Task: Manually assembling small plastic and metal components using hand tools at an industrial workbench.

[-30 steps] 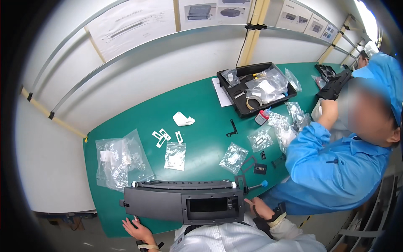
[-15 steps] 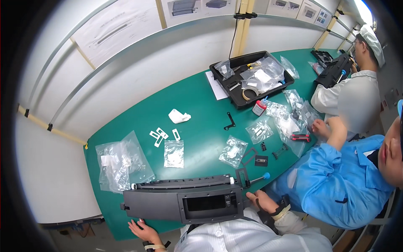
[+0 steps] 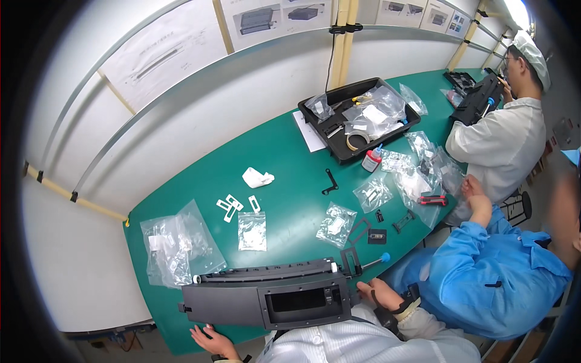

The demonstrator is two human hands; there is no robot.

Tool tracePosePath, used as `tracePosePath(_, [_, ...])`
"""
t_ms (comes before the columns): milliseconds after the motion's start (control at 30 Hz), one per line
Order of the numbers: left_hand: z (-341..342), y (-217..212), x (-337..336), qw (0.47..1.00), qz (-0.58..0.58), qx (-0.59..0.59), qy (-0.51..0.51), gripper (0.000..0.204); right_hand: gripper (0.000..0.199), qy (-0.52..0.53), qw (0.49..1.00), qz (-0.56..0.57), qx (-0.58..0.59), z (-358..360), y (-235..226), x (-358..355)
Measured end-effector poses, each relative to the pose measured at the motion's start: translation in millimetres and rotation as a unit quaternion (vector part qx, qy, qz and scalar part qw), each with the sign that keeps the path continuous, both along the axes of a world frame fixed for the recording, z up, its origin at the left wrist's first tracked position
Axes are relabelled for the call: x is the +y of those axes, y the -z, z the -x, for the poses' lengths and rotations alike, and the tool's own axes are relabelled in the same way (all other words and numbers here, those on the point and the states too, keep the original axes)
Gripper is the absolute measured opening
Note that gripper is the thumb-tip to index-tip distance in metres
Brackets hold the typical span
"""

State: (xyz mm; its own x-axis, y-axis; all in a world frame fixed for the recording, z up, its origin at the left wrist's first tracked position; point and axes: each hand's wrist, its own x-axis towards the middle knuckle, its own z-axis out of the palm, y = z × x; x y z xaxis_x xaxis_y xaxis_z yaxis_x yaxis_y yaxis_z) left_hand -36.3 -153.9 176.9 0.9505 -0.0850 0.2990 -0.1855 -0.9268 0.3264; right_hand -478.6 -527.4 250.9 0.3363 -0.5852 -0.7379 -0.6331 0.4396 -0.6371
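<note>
Both hands — left hand (image 3: 212, 340), right hand (image 3: 378, 294) — flank the grey housing (image 3: 266, 296).

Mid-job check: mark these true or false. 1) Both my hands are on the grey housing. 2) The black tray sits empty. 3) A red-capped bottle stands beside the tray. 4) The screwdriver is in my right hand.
1) True: the left hand and right hand are at the ends of the grey housing.
2) False: the black tray holds bags and a tape roll.
3) True: the bottle stands at its near edge.
4) False: the screwdriver lies on the table.
</note>
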Motion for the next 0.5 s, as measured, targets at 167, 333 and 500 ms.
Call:
tracePosePath(167, [9, -13, -14, 1.0, -0.003, 0.007, -0.014, 0.05, 0.052, -0.018, 1.0, 0.002, -0.001, -1, -6, -2])
tracePosePath(333, [-1, 1, 7, 1.0, -0.002, -0.017, 0.005, 0.049, 0.04, 0.009, 0.997, 0.035, -0.065, -6, -6, 1])
tracePosePath(500, [1, -1, -3, 1.0, -0.01, -0.019, 0.004, 0.05, 0.047, 0.03, 0.997, 0.016, -0.076, 8, 29, 6])
